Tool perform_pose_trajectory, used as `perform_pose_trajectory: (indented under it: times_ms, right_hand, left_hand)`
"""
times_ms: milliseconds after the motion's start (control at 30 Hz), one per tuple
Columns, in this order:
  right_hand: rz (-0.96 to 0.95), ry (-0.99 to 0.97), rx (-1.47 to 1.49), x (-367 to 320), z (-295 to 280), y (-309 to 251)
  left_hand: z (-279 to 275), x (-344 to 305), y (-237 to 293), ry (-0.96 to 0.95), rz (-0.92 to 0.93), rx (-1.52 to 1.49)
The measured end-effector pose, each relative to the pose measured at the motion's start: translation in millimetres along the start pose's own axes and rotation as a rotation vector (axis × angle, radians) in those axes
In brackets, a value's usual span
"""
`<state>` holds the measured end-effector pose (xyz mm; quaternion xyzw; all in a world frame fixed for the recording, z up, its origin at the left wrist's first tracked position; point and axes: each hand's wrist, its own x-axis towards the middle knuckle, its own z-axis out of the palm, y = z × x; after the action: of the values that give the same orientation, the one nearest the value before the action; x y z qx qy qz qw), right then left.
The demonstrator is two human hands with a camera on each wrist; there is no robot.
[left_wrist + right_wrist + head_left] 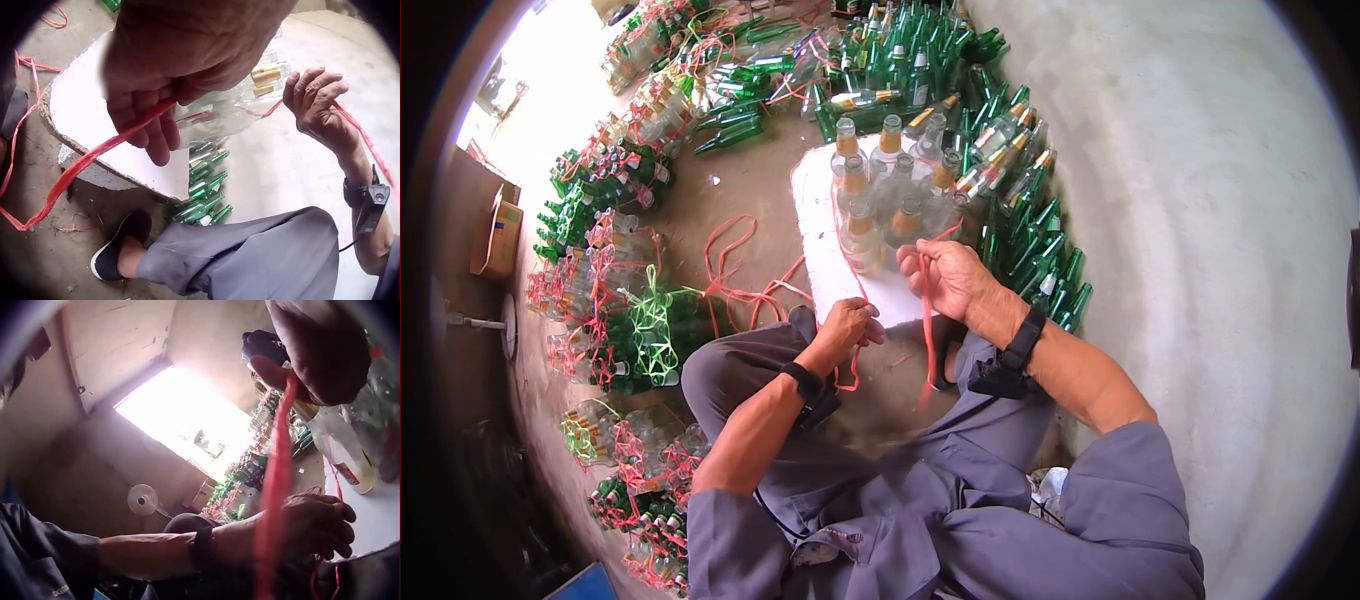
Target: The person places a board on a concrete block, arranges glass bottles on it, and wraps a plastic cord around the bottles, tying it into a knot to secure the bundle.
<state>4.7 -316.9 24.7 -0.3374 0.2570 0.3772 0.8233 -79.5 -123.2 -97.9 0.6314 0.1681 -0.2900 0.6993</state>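
Observation:
A group of clear glass bottles [859, 235] with gold neck labels stands upright on a white board [815, 205]. Red plastic string [927, 300] runs along the bottles' near and left sides to both hands. Just in front of the board, my left hand [847, 330] pinches one length between thumb and fingers; in the left wrist view that string [81, 164] crosses the curled fingers. My right hand [948, 278], raised at the group's right front, grips another length, whose loose end hangs down. From this hand a taut piece reaches toward the bottles.
Green bottles [920, 80] lie heaped behind the board and along the wall [1180, 250] at right. String-tied bottle bundles [615, 250] line the left side. Loose red string [745, 292] trails over the floor left of the board. My bent knees flank the work.

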Motion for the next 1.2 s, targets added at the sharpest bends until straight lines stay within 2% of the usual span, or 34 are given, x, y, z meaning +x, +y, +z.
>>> perform_pose_trajectory:
  times_ms: [100, 200, 300, 367, 400, 467, 600, 833, 1033, 1100, 1133, 1200]
  right_hand:
    - [-0.024, -0.026, 0.113, 20, -7, 14]
    - [0.039, 0.018, 0.152, 43, -21, 35]
    - [0.09, 0.067, 0.076, 57, -37, 51]
    - [0.117, 0.099, 0.05, 66, -45, 56]
    - [0.111, 0.09, -0.04, 67, -44, 57]
    - [0.105, 0.08, -0.126, 73, -47, 58]
    - [0.134, 0.03, -0.344, 79, -51, 62]
    - [0.143, 0.047, -0.631, 84, -57, 68]
    - [0.165, 0.064, -0.564, 73, -49, 68]
    - [0.154, 0.063, -0.571, 78, -52, 70]
    - [0.143, 0.064, -0.577, 80, -54, 72]
    - [0.144, 0.078, -0.568, 79, -58, 73]
  left_hand:
    - [1, -3, -2, 0.012, -0.01, 0.003]
    - [-1, -5, -9, 0.003, -0.008, -0.002]
    - [-2, -2, -24, -0.008, -0.021, -0.001]
    - [-5, -1, -40, -0.092, 0.317, 0.304]
    - [-1, -8, -34, -0.093, 0.31, 0.306]
    - [16, -26, -11, -0.045, -0.001, -0.001]
    - [38, -36, -14, -0.098, -0.036, -0.15]
    - [53, -32, -18, -0.067, 0.01, -0.16]
    - [47, -23, -38, -0.03, -0.046, -0.093]
    - [41, -19, -47, -0.08, -0.022, 0.166]
    - [44, -27, -49, -0.081, -0.025, 0.168]
    - [54, -56, -44, 0.338, 0.453, 0.949]
